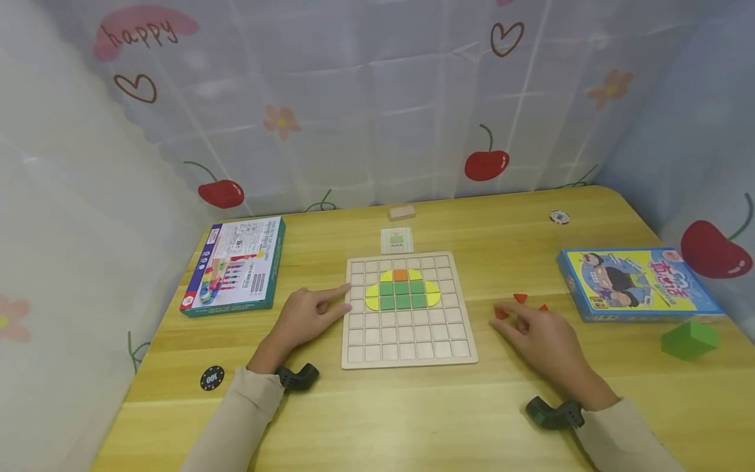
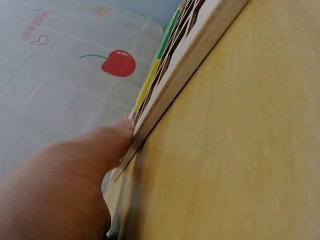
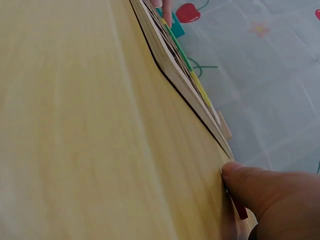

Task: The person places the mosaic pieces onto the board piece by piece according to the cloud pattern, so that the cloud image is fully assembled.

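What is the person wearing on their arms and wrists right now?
Both arms are in long beige sleeves that reach the wrists. A small dark, angular camera mount sits at the left wrist, and a matching one at the right wrist. The left hand and right hand are bare: no gloves, rings or watch visible.

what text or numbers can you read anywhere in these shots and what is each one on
"happy" on the pink patch of the curtain.
"100" on the black poker chip, only just legible.
Print on the teal-edged box: too small to read.
Title on the blue box: characters blurred, not readable.
Small card above the wooden grid board: print too small.
White chip: markings too small.
The wrist views show no text apart from the same blurred pink patch.
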`<state>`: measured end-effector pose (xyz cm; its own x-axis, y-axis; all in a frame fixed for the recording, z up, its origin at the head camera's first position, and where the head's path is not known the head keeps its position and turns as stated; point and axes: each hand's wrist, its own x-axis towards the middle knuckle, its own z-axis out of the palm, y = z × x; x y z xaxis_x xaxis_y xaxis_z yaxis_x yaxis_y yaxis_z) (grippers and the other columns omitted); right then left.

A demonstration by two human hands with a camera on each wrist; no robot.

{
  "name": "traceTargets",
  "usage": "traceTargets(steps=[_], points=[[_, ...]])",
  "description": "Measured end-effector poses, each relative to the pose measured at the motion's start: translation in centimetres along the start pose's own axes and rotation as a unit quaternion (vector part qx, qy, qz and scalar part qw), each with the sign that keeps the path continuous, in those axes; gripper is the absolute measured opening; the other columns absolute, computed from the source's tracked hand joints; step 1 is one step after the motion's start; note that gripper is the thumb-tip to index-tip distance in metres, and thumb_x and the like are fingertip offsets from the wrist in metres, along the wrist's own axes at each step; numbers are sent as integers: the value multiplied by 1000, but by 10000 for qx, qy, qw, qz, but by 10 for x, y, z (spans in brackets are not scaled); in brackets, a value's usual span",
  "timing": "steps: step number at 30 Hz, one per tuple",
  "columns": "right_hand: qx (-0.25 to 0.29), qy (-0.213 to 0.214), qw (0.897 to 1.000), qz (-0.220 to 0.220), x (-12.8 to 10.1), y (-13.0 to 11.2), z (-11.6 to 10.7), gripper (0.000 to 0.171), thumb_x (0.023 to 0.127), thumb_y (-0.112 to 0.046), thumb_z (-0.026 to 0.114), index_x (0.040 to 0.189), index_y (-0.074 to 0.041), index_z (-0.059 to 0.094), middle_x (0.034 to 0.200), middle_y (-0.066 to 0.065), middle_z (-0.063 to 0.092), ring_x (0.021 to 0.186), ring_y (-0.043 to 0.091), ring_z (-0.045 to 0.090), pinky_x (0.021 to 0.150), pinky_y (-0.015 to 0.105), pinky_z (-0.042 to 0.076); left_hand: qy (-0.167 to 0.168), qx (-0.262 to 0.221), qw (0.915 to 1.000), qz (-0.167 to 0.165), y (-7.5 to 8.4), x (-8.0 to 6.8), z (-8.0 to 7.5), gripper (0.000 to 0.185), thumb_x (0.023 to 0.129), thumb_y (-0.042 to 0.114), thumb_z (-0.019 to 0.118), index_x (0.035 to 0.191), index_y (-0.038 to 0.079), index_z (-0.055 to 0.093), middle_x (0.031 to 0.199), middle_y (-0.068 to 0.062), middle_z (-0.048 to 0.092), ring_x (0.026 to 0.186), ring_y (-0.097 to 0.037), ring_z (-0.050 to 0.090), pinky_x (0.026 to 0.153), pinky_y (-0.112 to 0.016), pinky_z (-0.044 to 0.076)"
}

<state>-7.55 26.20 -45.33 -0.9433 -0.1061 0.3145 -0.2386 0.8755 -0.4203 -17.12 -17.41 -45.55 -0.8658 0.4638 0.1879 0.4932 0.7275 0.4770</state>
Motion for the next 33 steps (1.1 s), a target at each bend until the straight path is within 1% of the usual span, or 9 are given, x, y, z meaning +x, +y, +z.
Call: traceTargets(steps=[9,15,20,25,28,33], points=[[-26,-219,9996,147,-1,2,-3,31,93,-40,76,112,-16,76,55,-12,37,48,8,29,46,27,23,68,-27,9999,90,-1,-2,2,44,97,47,68,137,28,68,49,13,32,46,-3,20,48,-26,25],[-19,-132,9998,163,-2,2,-8,25,92,-38,78,105,-17,77,55,-12,37,48,8,29,47,27,23,69,-38,10000,40,1,-1,1,45,97,48,69,137,28,68,49,13,32,46,-4,21,48,-27,26],[60,33,9999,111,-2,-2,-5,23,91,-35,80,103,-16,78,55,-12,37,47,7,28,46,27,23,105,-79,9999,49,3,-1,0,44,96,46,70,136,26,69,49,13,31,46,-3,20,48,-27,26],[350,403,9984,-167,-1,-15,9,24,85,-34,85,99,-17,77,56,-14,35,47,3,27,45,24,22,46,-44,10000,-3,2,-1,0,45,97,49,68,137,29,67,48,12,31,46,-4,20,48,-27,26],[499,628,9958,-446,1,-27,19,24,81,-31,88,95,-16,77,57,-15,34,49,1,26,46,23,22,12,-6,10000,-12,1,0,0,45,98,51,66,138,31,66,49,11,32,46,-4,21,48,-27,26],[717,722,9910,-866,8,-53,33,22,79,-29,89,89,-16,74,58,-17,33,50,-1,27,46,22,22,10,20,10000,4,0,0,0,45,98,52,66,138,32,66,49,11,32,46,-4,20,49,-28,26]])
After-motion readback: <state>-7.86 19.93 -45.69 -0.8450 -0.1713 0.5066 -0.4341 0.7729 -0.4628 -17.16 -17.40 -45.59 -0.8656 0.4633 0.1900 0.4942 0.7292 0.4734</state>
